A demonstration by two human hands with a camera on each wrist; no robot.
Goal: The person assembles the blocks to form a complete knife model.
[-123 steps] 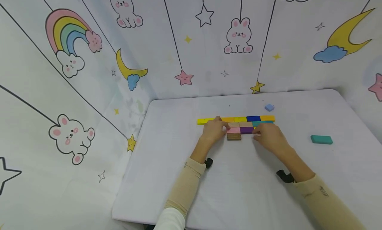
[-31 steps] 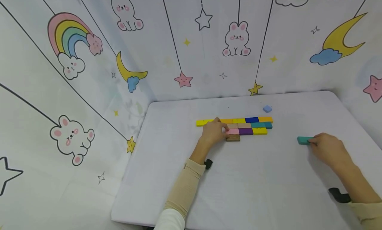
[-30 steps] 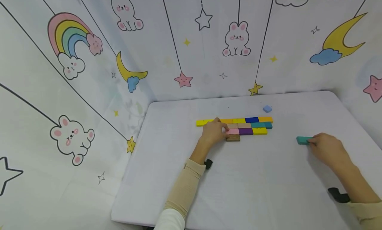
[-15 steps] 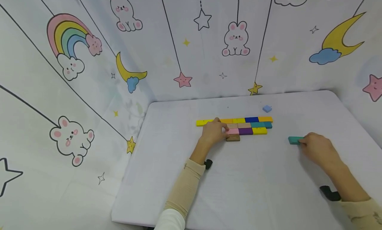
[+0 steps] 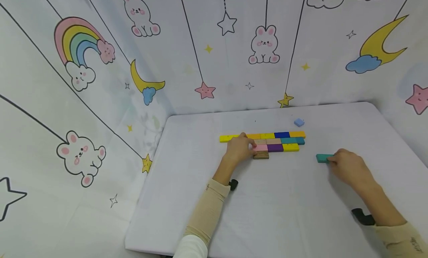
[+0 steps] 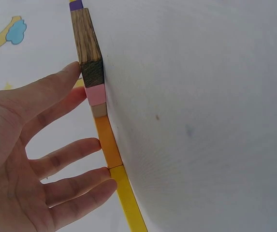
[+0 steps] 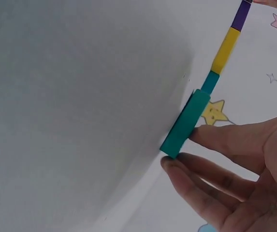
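Rectangular wooden blocks lie in several rows. The back row has yellow (image 5: 225, 138), orange and dark blue (image 5: 282, 135) blocks; in front are tan (image 5: 273, 141), teal, pink (image 5: 261, 148), purple (image 5: 275, 148) and yellow ones. A brown block (image 5: 260, 155) sits foremost. My left hand (image 5: 238, 149) rests at the rows' left ends, fingers fairly straight. In the left wrist view its thumb touches the brown block, other fingertips the blocks below. My right hand (image 5: 351, 168) pinches a green block (image 5: 322, 158) by its right end, apart from the rows to their right.
A small light-blue piece (image 5: 299, 122) lies behind the rows. White cloth covers the table (image 5: 284, 213), and a patterned backdrop (image 5: 234, 72) rises along its back and left. Black wrist pieces (image 5: 362, 217) jut from both wrists.
My right hand has left the rows' right side, taken hold of the green block at the far right and moved left with it. The left hand stays at the rows.
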